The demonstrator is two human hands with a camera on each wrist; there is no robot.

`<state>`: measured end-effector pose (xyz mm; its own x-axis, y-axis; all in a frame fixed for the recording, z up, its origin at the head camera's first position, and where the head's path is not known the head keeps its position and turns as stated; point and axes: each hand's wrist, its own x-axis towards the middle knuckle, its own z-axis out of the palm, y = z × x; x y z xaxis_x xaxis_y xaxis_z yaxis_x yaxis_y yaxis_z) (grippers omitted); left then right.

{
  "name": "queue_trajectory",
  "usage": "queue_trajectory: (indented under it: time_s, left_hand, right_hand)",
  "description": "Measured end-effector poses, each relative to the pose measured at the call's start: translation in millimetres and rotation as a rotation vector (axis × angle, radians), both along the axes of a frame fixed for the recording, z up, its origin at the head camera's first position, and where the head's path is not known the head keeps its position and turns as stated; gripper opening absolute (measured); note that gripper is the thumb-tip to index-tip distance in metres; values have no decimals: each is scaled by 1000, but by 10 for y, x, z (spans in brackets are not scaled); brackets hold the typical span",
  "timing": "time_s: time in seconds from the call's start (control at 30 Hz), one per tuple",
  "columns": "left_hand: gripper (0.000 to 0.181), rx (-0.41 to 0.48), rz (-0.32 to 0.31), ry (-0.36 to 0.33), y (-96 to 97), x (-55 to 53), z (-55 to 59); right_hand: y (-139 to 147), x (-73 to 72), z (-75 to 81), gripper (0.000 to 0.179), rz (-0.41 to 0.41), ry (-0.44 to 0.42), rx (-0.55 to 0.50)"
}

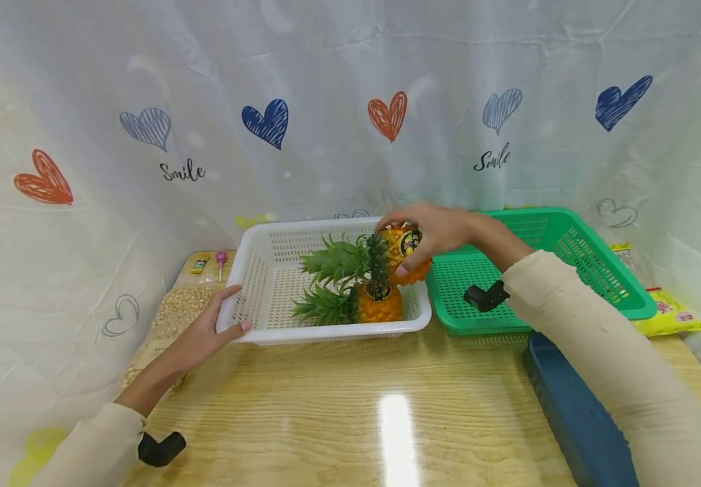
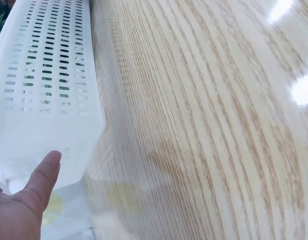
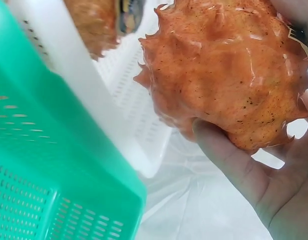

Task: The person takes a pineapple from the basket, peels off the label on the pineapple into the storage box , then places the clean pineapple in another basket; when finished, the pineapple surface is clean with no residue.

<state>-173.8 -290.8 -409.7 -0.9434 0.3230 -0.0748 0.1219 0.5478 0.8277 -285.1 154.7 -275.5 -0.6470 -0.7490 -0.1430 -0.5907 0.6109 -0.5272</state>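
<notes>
My right hand (image 1: pixel 432 233) grips an orange pineapple (image 1: pixel 397 250) by its body, over the right end of a white plastic basket (image 1: pixel 326 333). Its green crown points left. The right wrist view shows my thumb and fingers round the spiky body of this pineapple (image 3: pixel 218 75). A second pineapple (image 1: pixel 379 306) with a black label lies in the basket, crown also to the left. With straight fingers, my left hand (image 1: pixel 216 319) touches the basket's left front corner. In the left wrist view, the extended thumb (image 2: pixel 44 175) lies against the basket's white side (image 2: pixel 49 125).
A green basket (image 1: pixel 456 326) stands right of the white one. Near the right forearm is a dark blue tray (image 1: pixel 575 406). Yellow packets (image 1: pixel 669 314) lie at the far right. On the left are a bag of pale kernels (image 1: pixel 180 311), a lollipop (image 1: pixel 221 258) and a small packet (image 1: pixel 200 264).
</notes>
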Motion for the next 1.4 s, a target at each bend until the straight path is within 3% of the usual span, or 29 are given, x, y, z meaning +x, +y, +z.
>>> queue_trajectory:
  time_s: [0.27,0.73,1.0,1.17,1.4]
  left_hand:
    - [80,-12,1,7,10,-14,28]
    - [80,-5,9,8,7,-15,13]
    - [81,8,3,-8,10,3,-20]
    - [81,10,3,-2,26,-1,3]
    - [81,-13,6,5,8,18,21]
  right_hand:
    - [103,230,31,82,3,-23,14]
    - [170,680,23,80,72,-82,-75]
    - [124,973,-78,82,72,-43,-101]
    - [115,1114,-153,83,63,-79,-114]
    - [102,1303,-372,81,58,-117,-96]
